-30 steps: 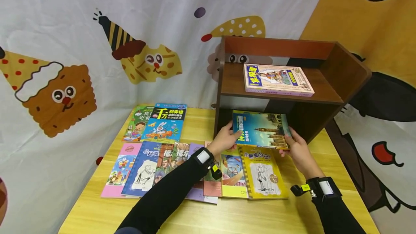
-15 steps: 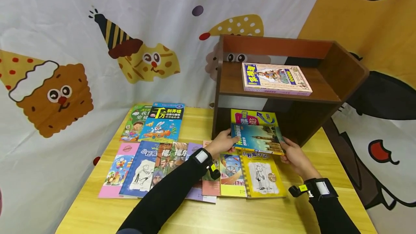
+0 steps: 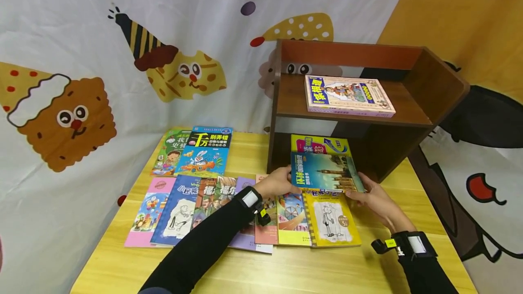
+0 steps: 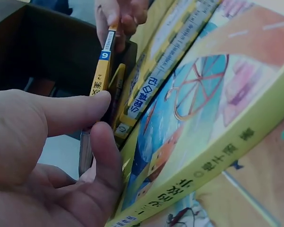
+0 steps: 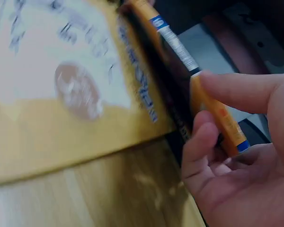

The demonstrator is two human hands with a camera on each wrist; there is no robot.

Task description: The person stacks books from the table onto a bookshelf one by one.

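Note:
Both hands hold a blue book with a clock tower on its cover (image 3: pixel 324 171), low at the front of the shelf's lower opening. My left hand (image 3: pixel 278 182) pinches its left end between thumb and fingers. At the right end, my right hand (image 3: pixel 377 201) grips it the same way. In the right wrist view the book's orange spine (image 5: pixel 223 120) shows between thumb and fingers. The left wrist view has the same spine (image 4: pixel 98 75) nearly edge-on. Behind the blue book, a yellow-green book (image 3: pixel 340 145) lies partly covered in the lower compartment.
A brown two-tier shelf (image 3: pixel 437 90) stands at the back right, with a thick pink-edged book (image 3: pixel 349 96) lying on its upper tier. Several books overlap in a front row, ending with a yellow spiral-look book (image 3: pixel 333 223). Two more, including a blue rabbit book (image 3: pixel 204 153), lie at the back left.
The blue book has come toward me, out of the lower opening, and the yellow-green book behind it is now uncovered. Both hands moved with it and kept hold.

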